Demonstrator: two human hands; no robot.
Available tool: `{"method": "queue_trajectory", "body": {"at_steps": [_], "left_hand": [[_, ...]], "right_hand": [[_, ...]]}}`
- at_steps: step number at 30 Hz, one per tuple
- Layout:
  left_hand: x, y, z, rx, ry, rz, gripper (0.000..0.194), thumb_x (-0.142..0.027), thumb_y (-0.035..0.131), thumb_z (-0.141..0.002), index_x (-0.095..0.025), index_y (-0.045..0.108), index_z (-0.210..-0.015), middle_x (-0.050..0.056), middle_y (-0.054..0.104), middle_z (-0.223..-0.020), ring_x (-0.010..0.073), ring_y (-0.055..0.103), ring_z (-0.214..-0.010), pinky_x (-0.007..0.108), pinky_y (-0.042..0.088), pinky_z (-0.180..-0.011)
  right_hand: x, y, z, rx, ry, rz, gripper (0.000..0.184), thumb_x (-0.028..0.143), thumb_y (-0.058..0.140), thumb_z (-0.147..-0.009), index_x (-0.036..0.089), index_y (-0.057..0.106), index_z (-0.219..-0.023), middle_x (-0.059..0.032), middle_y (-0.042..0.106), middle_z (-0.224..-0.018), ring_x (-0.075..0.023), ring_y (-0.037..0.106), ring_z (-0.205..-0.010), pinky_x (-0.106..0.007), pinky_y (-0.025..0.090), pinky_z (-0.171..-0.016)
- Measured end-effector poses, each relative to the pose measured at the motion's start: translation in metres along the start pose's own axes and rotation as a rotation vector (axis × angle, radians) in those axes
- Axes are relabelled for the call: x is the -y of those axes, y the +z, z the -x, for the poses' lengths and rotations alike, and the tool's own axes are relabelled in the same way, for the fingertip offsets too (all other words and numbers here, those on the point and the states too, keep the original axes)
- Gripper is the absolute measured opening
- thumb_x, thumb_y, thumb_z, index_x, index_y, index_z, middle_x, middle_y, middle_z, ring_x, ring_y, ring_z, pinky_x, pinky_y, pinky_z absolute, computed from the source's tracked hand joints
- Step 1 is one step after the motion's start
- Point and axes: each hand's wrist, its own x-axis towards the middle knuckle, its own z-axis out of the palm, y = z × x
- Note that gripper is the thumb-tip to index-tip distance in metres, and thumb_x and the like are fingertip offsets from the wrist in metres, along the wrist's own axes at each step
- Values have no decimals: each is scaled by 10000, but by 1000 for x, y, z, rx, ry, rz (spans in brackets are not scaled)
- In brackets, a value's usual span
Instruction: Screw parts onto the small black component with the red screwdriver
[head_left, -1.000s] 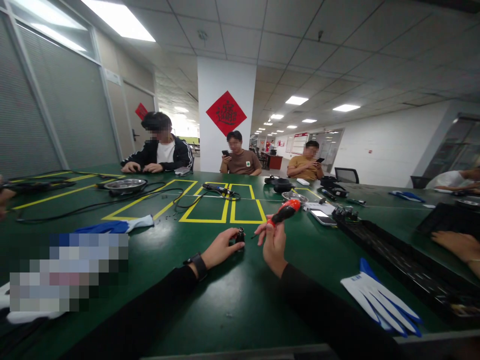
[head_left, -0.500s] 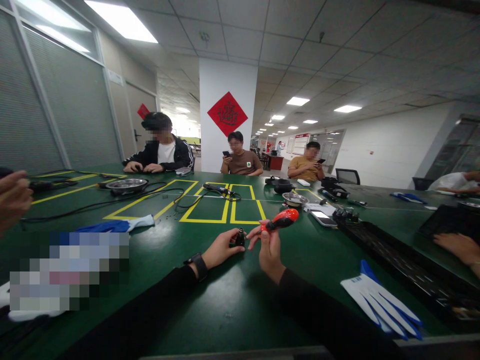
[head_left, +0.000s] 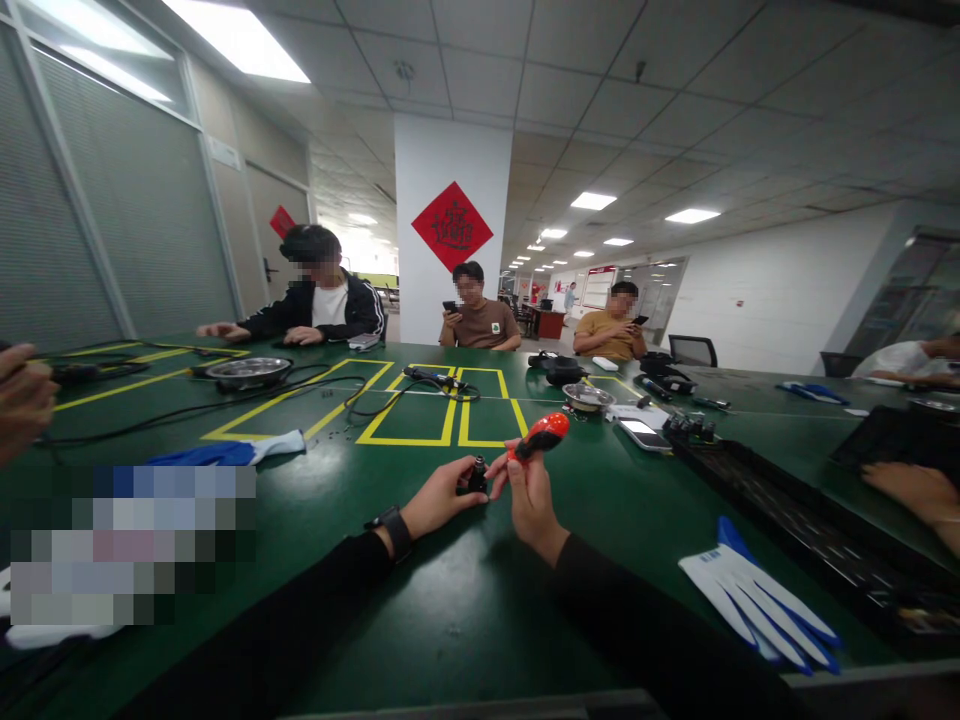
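Observation:
Over the green table (head_left: 450, 620), my left hand (head_left: 439, 502) is closed around a small black cylindrical part (head_left: 478, 472) with a metallic top, held upright. Just to its right, my right hand (head_left: 536, 510) grips a screwdriver (head_left: 545, 436) by its red-and-black handle. The handle's thick end points up and to the right. Fingers hide the screwdriver's shaft and tip, so I cannot tell whether it touches the part. Both hands are close together, fingertips nearly meeting.
White-and-blue gloves (head_left: 757, 600) lie at the right, beside a long black tray (head_left: 795, 520) of small parts. A phone (head_left: 643, 434), metal bowls (head_left: 589, 398) and a cabled tool (head_left: 431, 377) are farther back. Other people sit around the table; a co-worker's hand (head_left: 911, 490) rests at right.
My right hand has moved slightly left with the screwdriver, whose handle now tilts more upright. My left hand stays nearly still. A person across the table has stretched an arm out sideways.

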Motion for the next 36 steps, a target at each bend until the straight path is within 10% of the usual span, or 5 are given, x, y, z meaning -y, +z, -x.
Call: {"method": "queue_trajectory", "body": {"at_steps": [36], "left_hand": [[-2, 0, -1, 13, -98, 91, 287, -292, 555, -738, -153, 606, -984, 27, 634, -870, 169, 556, -751, 269, 422, -688]], "right_hand": [[0, -2, -2, -76, 30, -163, 239, 330, 395, -875, 200, 396, -1077, 34, 537, -683, -92, 507, -457, -249, 449, -513]]}}
